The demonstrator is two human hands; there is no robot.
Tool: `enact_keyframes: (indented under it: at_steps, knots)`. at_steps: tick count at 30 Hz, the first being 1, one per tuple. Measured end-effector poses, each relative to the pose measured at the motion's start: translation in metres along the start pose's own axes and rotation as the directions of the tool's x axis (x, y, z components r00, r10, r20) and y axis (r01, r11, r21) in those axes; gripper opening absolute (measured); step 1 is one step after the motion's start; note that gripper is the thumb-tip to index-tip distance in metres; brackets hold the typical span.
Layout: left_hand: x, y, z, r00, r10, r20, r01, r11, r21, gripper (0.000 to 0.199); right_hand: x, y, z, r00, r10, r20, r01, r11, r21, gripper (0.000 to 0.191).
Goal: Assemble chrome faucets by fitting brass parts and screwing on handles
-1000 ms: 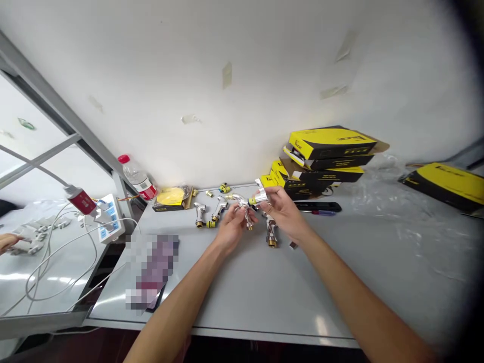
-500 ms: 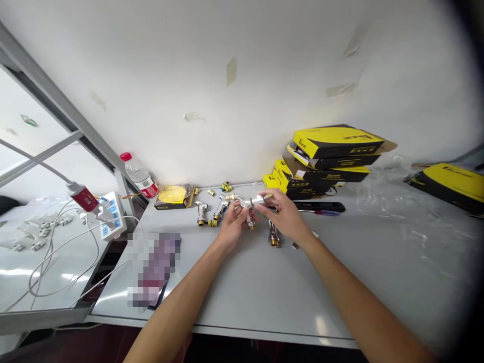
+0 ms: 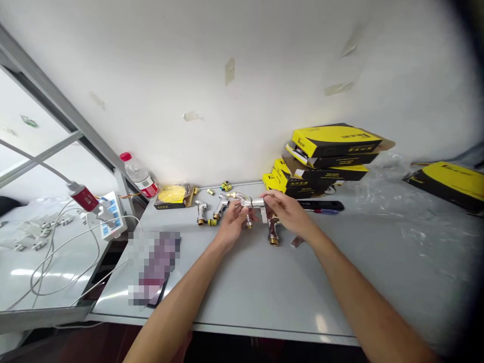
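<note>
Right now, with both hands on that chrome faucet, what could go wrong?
The chrome faucet is held between the left hand and right hand; a slackened grip might drop it. Another chrome fitting lies close below the right hand, which could knock it. Beyond, the unevenly stacked boxes might topple if bumped.
</note>
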State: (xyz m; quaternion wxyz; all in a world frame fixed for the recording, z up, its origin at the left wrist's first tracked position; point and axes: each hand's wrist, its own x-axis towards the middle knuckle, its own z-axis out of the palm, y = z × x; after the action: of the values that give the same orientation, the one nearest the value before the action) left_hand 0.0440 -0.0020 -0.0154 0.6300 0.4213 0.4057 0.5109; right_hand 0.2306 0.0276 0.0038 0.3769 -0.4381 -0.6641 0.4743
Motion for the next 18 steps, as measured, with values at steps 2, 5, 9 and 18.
enact_keyframes:
  at_steps: [2, 5, 9, 18]
  knots:
    - [0.001, 0.000, -0.001, 1.000, 0.002, -0.001, -0.002, 1.000, -0.022, 0.045, -0.001, 0.001, -0.006, 0.992, 0.034, 0.121, -0.043, 0.997, 0.071, 0.046]
    - [0.001, 0.001, -0.001, 1.000, -0.009, 0.003, 0.009, 1.000, -0.011, 0.048, 0.000, 0.002, -0.012, 0.992, 0.028, 0.124, -0.033, 0.999, 0.037, 0.040]
    - [-0.001, 0.004, 0.001, 0.999, -0.038, 0.018, 0.038, 0.999, 0.018, 0.050, 0.003, 0.001, -0.006, 0.992, -0.104, -0.077, 0.101, 0.994, -0.040, 0.038]
    - [0.000, 0.002, -0.003, 0.999, -0.045, 0.015, 0.045, 0.999, -0.024, 0.048, 0.001, -0.002, 0.002, 0.980, -0.187, -0.073, 0.187, 0.982, -0.007, 0.029]
